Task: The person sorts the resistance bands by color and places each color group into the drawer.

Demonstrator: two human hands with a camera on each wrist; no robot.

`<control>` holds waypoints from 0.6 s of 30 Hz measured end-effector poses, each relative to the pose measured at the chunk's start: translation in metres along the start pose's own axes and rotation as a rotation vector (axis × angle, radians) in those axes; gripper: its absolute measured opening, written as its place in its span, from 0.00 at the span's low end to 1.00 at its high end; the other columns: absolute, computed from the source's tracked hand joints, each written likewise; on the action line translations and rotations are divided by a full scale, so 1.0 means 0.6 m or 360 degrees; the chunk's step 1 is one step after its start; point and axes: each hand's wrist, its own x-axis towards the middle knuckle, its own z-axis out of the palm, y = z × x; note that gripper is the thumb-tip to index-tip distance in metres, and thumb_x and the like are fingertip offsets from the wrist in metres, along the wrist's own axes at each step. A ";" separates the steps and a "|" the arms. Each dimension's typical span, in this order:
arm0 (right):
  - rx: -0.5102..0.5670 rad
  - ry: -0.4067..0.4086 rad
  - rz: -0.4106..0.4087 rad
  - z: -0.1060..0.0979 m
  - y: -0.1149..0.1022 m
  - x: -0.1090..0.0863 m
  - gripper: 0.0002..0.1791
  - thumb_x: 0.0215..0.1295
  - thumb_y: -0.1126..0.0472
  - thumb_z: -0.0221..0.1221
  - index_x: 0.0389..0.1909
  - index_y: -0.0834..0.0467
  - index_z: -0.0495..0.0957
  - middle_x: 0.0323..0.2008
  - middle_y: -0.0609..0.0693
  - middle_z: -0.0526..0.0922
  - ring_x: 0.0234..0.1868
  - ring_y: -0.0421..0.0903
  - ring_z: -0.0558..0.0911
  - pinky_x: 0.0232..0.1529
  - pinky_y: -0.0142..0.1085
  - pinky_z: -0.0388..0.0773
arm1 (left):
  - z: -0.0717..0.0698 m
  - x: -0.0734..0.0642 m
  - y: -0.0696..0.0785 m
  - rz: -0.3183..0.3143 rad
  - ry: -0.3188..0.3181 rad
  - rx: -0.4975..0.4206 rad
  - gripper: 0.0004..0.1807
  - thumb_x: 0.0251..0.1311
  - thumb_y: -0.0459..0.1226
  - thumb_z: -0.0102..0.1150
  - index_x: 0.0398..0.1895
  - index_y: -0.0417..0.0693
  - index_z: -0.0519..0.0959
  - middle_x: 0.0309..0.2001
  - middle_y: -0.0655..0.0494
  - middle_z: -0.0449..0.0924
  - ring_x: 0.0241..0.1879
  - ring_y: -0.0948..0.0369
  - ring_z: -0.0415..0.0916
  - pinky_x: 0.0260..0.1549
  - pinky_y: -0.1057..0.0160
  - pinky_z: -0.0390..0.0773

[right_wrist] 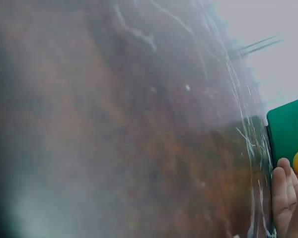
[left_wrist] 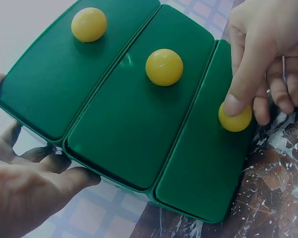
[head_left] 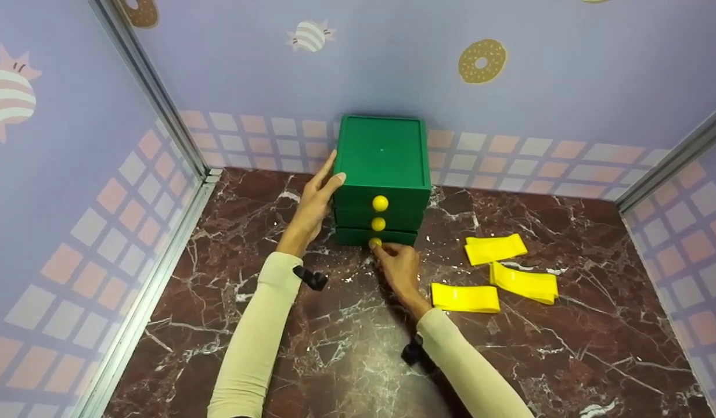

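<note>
A small green drawer cabinet (head_left: 382,152) with three stacked drawers stands against the back wall. Each drawer front carries a round yellow knob, the top one (head_left: 380,203) and middle one (head_left: 378,223) untouched. My left hand (head_left: 311,203) rests against the cabinet's left side, its thumb at the upper front edge and its fingers spread along the side wall. With thumb and fingertips, my right hand (head_left: 399,268) pinches the bottom knob (left_wrist: 236,119). In the left wrist view the bottom drawer front (left_wrist: 198,173) sits nearly level with the others. The right wrist view catches only the cabinet's corner and part of the right hand.
Three folded yellow strips lie on the marbled table to the right: a back one (head_left: 496,249), a right one (head_left: 526,283) and a front one (head_left: 465,298). Patterned panels (head_left: 247,69) enclose the table at the back and both sides.
</note>
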 end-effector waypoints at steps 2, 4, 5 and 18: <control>-0.0011 -0.0017 -0.0015 -0.003 0.000 -0.006 0.11 0.72 0.53 0.74 0.35 0.56 0.95 0.20 0.47 0.86 0.20 0.39 0.81 0.21 0.29 0.73 | 0.000 0.000 0.000 0.0000 0.0004 0.0009 0.42 0.79 0.54 0.64 0.90 0.71 0.58 0.89 0.54 0.51 0.63 0.53 0.79 0.54 0.56 0.84; -0.0034 -0.0043 -0.0016 -0.008 -0.001 -0.015 0.11 0.72 0.52 0.75 0.36 0.56 0.96 0.20 0.46 0.87 0.19 0.39 0.81 0.22 0.29 0.74 | -0.001 -0.001 0.000 0.0000 -0.0002 0.0010 0.42 0.79 0.54 0.63 0.90 0.71 0.58 0.89 0.54 0.50 0.63 0.52 0.79 0.55 0.55 0.84; -0.0050 -0.0060 -0.0012 -0.010 -0.001 -0.019 0.11 0.72 0.52 0.75 0.36 0.56 0.96 0.21 0.46 0.87 0.20 0.38 0.81 0.22 0.29 0.75 | -0.001 -0.001 0.001 -0.0001 -0.0008 0.0011 0.41 0.79 0.54 0.63 0.90 0.72 0.58 0.89 0.55 0.50 0.66 0.52 0.77 0.57 0.53 0.84; -0.0080 -0.0243 -0.0047 -0.039 -0.001 -0.072 0.12 0.74 0.53 0.73 0.35 0.58 0.94 0.22 0.47 0.87 0.22 0.40 0.82 0.24 0.30 0.78 | 0.000 -0.001 0.000 0.0006 -0.0025 -0.0051 0.41 0.80 0.51 0.62 0.90 0.71 0.58 0.88 0.55 0.56 0.73 0.48 0.75 0.65 0.42 0.81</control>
